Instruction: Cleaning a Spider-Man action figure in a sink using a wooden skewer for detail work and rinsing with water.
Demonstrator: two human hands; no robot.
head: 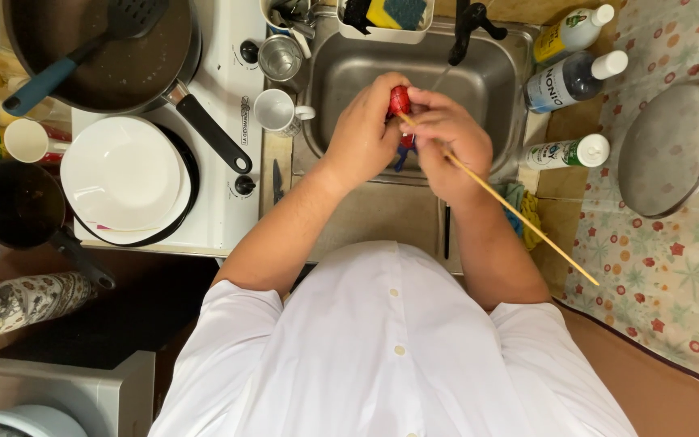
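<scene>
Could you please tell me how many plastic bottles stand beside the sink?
3, all right of the sink: a yellow-green bottle at the back, a dark bottle below it, a white bottle nearest. Others may be hidden.

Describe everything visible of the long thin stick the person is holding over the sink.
The stick is a slim, straight, pale rod that looks like wood or bamboo, a skewer by its shape. It slants from the small red object at its upper end down to a free tip over the patterned countertop. The right hand grips it near the top; the left hand holds the red object. It crosses the sink rim.
</scene>
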